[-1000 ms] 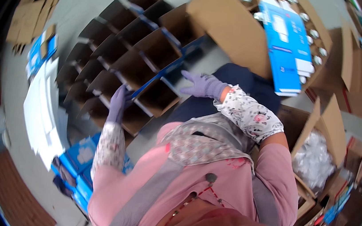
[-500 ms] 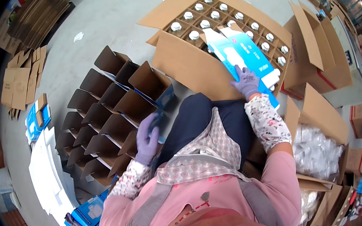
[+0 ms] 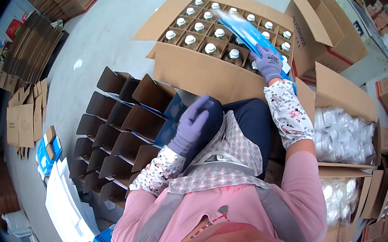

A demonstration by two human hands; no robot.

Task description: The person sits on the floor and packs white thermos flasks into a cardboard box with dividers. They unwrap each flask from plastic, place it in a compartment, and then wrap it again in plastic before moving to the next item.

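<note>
My right hand (image 3: 268, 63), in a purple glove, grips a flat blue and white carton (image 3: 244, 32) near its lower end. The carton is tilted and blurred at its far end, above a big brown box (image 3: 209, 72) of white-capped clear bottles (image 3: 210, 49) standing in divider cells. Over my left thigh hovers my gloved left hand (image 3: 189, 125), with fingers apart and nothing in them. Close to it on the left stand rows of upright blue boxes (image 3: 166, 132), their brown flaps raised.
An open brown box (image 3: 324, 50) stands beyond the bottles at the right. Boxes of clear plastic-wrapped pieces (image 3: 343, 138) sit by my right arm. White sheets (image 3: 67, 207) lie at the lower left, near flattened cardboard (image 3: 21, 125). Further back is a cardboard stack (image 3: 32, 47).
The blue carton has turned from face-on to nearly edge-on in my right hand. My left hand has risen from beside the blue boxes to over my thigh. The view has shifted slightly.
</note>
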